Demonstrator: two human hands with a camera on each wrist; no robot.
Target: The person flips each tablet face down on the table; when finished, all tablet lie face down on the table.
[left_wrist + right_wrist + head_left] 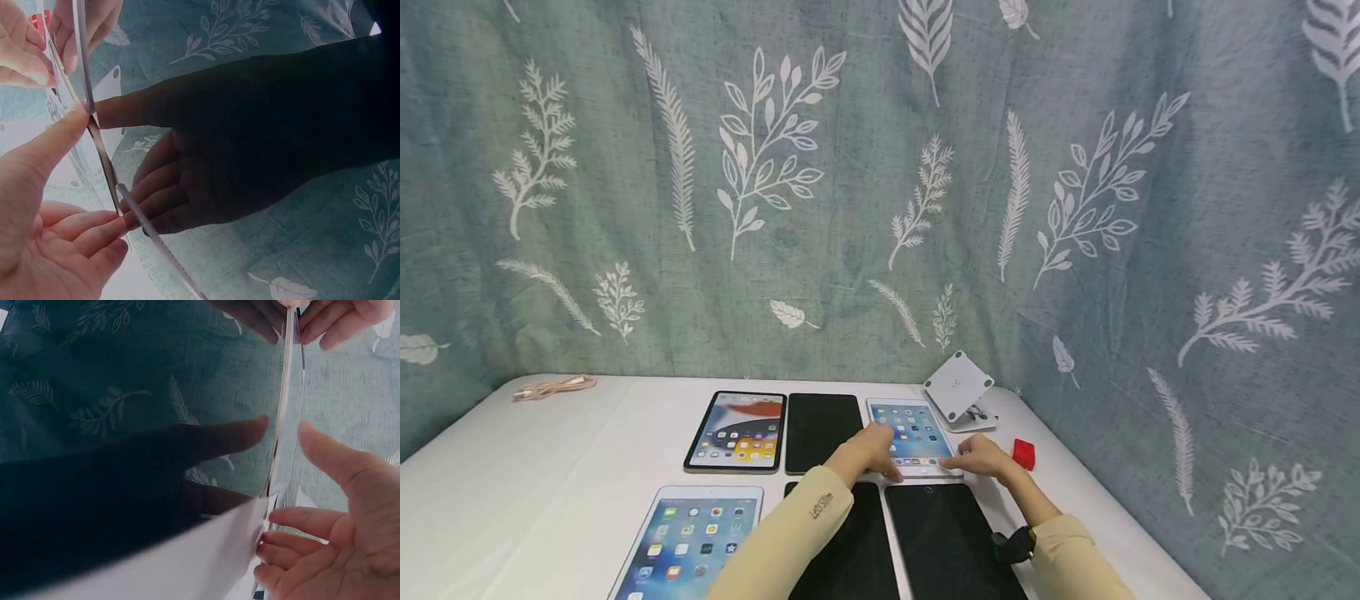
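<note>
A white-framed tablet (914, 427) lies in the back row with its screen lit. My left hand (868, 450) reaches over its lower left corner, and my right hand (981, 457) touches its lower right corner. In the left wrist view, the thumb and fingers of the left hand (56, 244) lie along tablet edges, mirrored in a dark glossy screen (250, 87). Extended fingers of the right hand (350, 531) also meet an edge in the right wrist view. Black tablets (951, 542) lie just in front of both hands.
A metal folding stand (958, 387) stands behind the white tablet, with a red block (1023, 454) near the right edge. Further left lie a black tablet (822, 429), a lit dark-framed tablet (737, 429) and another white one (688, 533). A coiled cable (553, 387) sits back left.
</note>
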